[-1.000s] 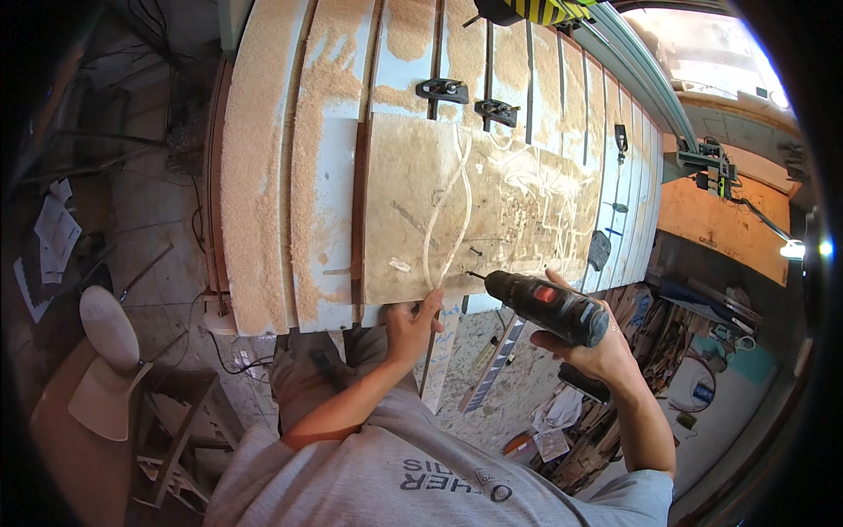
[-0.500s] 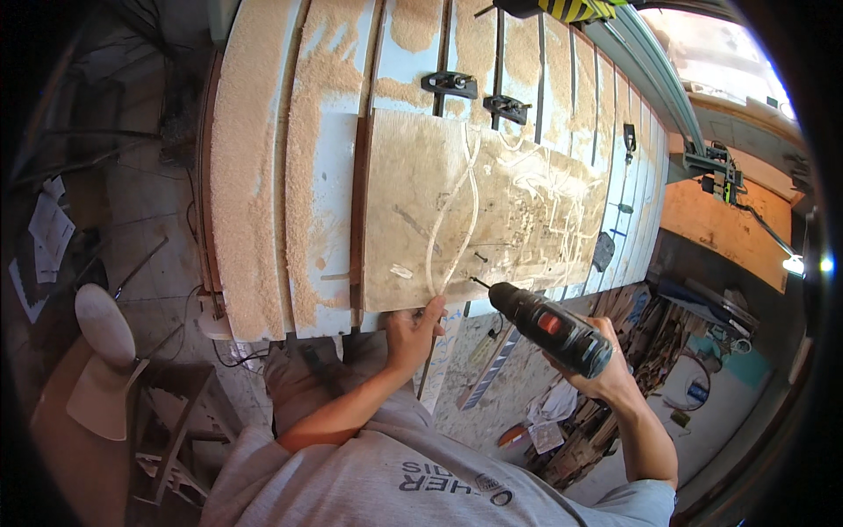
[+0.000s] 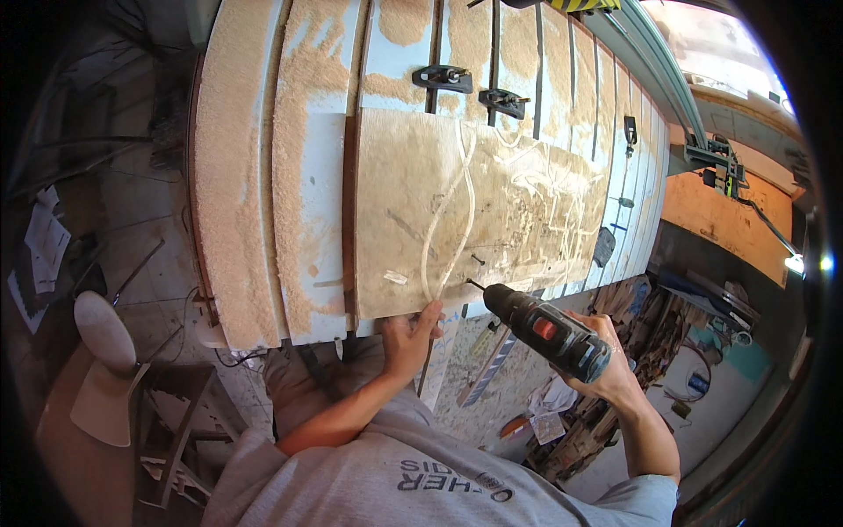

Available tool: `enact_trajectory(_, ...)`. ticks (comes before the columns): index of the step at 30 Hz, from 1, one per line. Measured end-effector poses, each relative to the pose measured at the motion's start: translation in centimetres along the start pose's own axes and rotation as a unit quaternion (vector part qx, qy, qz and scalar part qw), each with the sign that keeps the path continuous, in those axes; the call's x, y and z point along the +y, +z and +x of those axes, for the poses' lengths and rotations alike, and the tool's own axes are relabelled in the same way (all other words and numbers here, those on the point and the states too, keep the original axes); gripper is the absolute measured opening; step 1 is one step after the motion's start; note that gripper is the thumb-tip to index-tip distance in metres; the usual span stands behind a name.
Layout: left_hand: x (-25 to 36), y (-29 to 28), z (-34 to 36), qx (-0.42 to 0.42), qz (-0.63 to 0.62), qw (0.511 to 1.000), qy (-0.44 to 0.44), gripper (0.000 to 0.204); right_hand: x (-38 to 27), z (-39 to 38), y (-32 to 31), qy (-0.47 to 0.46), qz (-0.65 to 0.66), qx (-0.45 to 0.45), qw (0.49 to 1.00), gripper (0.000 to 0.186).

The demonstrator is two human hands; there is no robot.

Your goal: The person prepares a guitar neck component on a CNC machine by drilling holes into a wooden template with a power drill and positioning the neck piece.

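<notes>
My right hand (image 3: 606, 358) is wrapped around the grip of a black cordless drill (image 3: 549, 329) with a red patch on its body. Its thin bit points left and ends at the board's near part; whether the tip sits in a screw I cannot make out. A small dark screw (image 3: 478, 260) sticks up from the board just beyond the tip. With its thumb on top and fingers below, my left hand (image 3: 409, 341) pinches the near edge of the worn wooden board (image 3: 395, 189). Pale curved grooves run across this board.
Sawdust (image 3: 233, 193) covers much of the slotted white machine bed (image 3: 320, 211). Two black clamps (image 3: 443, 78) (image 3: 505, 103) sit beyond the board. A metal gantry rail (image 3: 676, 88) runs along the far right. Wood offcuts (image 3: 654, 338) lie below right; a chair (image 3: 104, 351) stands at left.
The view has shifted slightly, so the bed and board appear a little further left. The drill remains at nearly the same spot on the board, and my left hand keeps its hold.
</notes>
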State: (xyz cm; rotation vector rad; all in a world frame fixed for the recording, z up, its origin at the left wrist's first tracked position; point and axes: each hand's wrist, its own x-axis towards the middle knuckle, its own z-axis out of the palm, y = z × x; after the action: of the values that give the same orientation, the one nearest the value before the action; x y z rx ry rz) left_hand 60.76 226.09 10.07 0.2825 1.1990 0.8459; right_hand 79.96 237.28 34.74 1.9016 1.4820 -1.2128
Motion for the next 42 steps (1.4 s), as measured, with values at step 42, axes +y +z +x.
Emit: enact_trajectory(42,-0.3,0.0,-0.1,0.001,0.029,0.999,0.022,0.039,-0.8,2.8,-3.2,-0.219,-0.238,-0.026,0.946,0.060)
